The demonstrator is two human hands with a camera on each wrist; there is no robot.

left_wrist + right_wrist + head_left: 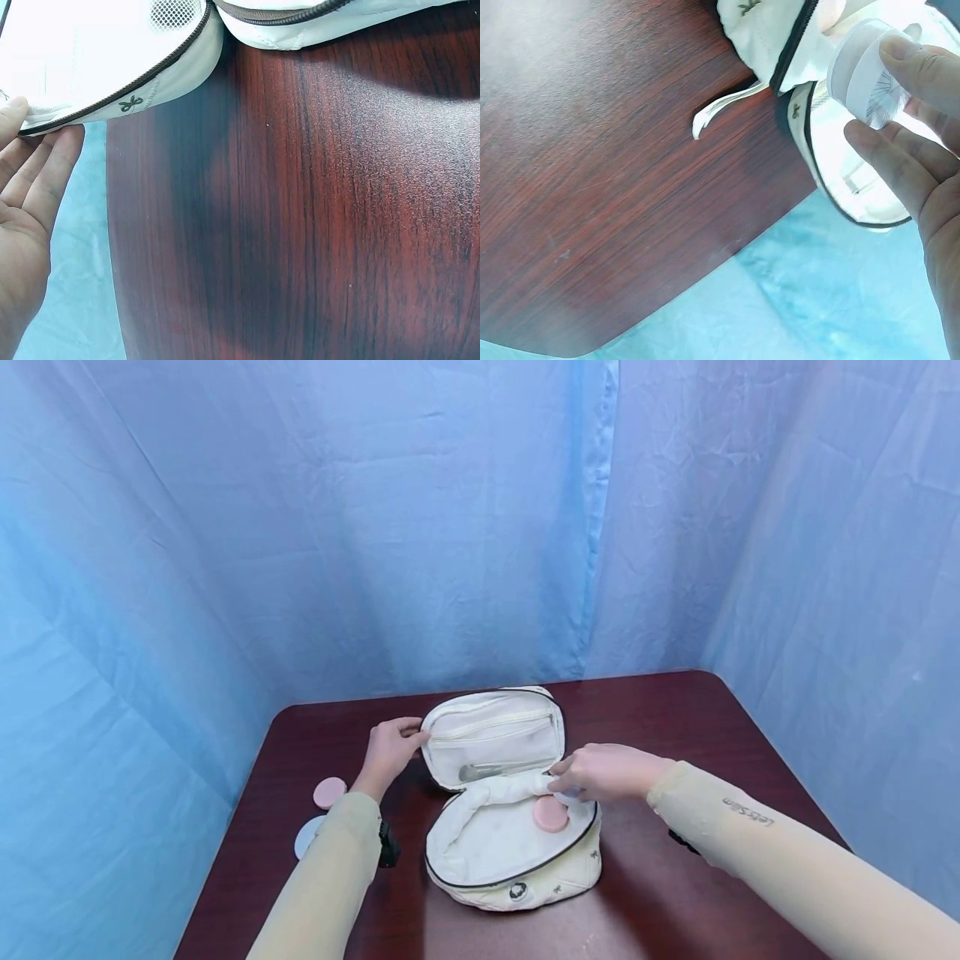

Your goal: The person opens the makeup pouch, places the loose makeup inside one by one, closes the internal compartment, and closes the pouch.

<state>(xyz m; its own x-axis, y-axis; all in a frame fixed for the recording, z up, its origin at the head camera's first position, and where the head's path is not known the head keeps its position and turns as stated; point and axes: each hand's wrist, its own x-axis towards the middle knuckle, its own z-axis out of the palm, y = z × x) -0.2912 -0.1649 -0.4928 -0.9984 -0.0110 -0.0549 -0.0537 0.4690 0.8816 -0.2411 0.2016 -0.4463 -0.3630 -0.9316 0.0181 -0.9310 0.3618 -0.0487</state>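
**At the dark red wood-grain counter (667,714), two places for a slip**

The left hand (388,750) has its grip closed on the edge of a cream-white fabric lid (487,728), thumb inside the dark zip, fingers underneath. The right hand (615,770) pinches a round white plastic-looking case (855,71) by its fingertips, over the right side of the open cream-white quilted fabric pouch (558,878). A pink round disc (551,815) shows just beside the case; whether they touch, I cannot tell. One pale brush-like item (483,771) lies low inside the lid.

That case looks smooth, so a loose pinch could drop it against the pouch's rim or onto the counter. Should the left grip slacken, the lid could flop and knock the right hand. Left of the pouch lie a second pink disc (330,792) and a flat white disc (306,837), partly hidden by the left sleeve (322,877); a careless forearm could shove them.
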